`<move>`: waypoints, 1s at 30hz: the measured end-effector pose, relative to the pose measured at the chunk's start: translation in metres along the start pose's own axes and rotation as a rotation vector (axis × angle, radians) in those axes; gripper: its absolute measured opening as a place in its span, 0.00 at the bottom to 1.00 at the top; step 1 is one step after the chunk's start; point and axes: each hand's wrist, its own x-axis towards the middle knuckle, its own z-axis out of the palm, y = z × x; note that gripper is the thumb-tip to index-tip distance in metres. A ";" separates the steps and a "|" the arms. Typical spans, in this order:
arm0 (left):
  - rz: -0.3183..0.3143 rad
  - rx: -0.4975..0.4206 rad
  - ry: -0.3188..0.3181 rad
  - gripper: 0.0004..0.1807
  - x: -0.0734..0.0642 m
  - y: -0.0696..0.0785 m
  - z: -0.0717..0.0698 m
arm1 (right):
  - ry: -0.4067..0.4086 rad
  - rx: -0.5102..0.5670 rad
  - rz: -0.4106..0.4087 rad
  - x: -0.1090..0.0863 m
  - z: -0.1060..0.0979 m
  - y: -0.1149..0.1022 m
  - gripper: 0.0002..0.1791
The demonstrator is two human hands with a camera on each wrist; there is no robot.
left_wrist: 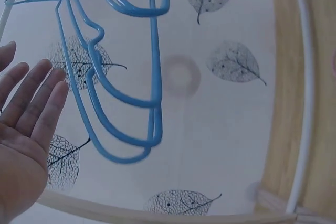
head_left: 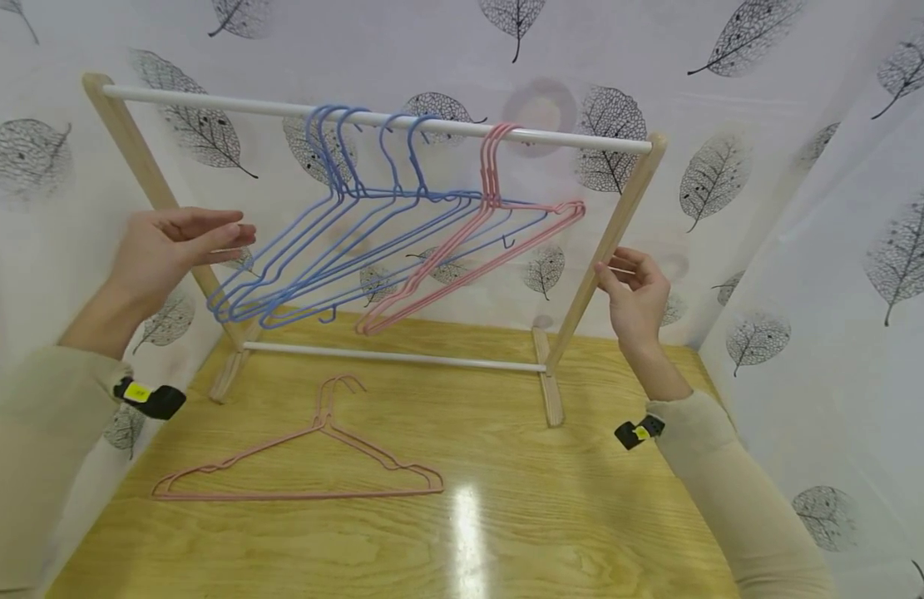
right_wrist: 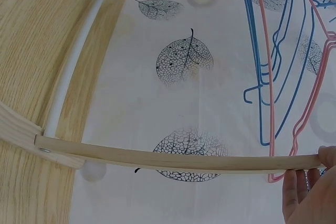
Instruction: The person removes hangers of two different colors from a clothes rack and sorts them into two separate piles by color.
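A clothes rack with a white top rail (head_left: 229,103) stands on the table. My right hand (head_left: 637,299) holds its right wooden post (head_left: 622,216), thumb on one side and fingers on the other, as the right wrist view also shows. My left hand (head_left: 150,262) is raised in front of the left post (head_left: 143,166), fingers extended and nothing between them, beside the ends of several blue hangers (head_left: 364,192). These hang bunched along the middle of the rail. To their right hang pink hangers (head_left: 490,200), close together. Two more pink hangers (head_left: 297,497) lie overlapping on the table.
The wooden table (head_left: 402,549) reaches under the rack and towards me. A white lower bar (head_left: 394,358) joins the rack's feet. Behind and at the sides hangs a pale leaf-print cloth (head_left: 776,208). Small hooks (head_left: 328,314) stick out below some of the blue hangers.
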 end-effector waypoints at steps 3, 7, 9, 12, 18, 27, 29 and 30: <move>0.004 -0.005 -0.008 0.13 0.012 0.002 0.011 | 0.000 0.000 -0.002 0.000 0.000 0.000 0.12; -0.016 -0.023 0.001 0.11 0.027 0.004 0.025 | -0.002 0.004 -0.002 -0.001 0.000 -0.001 0.12; -0.040 -0.041 0.013 0.10 0.034 0.007 0.031 | -0.002 0.007 -0.002 -0.001 0.001 0.000 0.12; -0.077 -0.063 0.029 0.09 0.044 0.009 0.040 | -0.002 0.014 -0.005 0.000 0.001 0.000 0.12; -0.072 -0.024 0.035 0.08 0.059 0.010 0.055 | -0.001 0.010 -0.009 0.000 0.000 0.000 0.12; -0.075 0.218 0.043 0.12 0.072 0.000 0.073 | 0.003 0.002 0.002 0.000 0.000 0.001 0.11; -0.091 0.236 0.043 0.14 0.074 -0.001 0.076 | 0.002 0.006 0.000 0.000 0.000 0.001 0.11; -0.097 0.250 0.044 0.14 0.075 -0.002 0.077 | 0.000 0.012 -0.002 0.000 0.000 0.001 0.11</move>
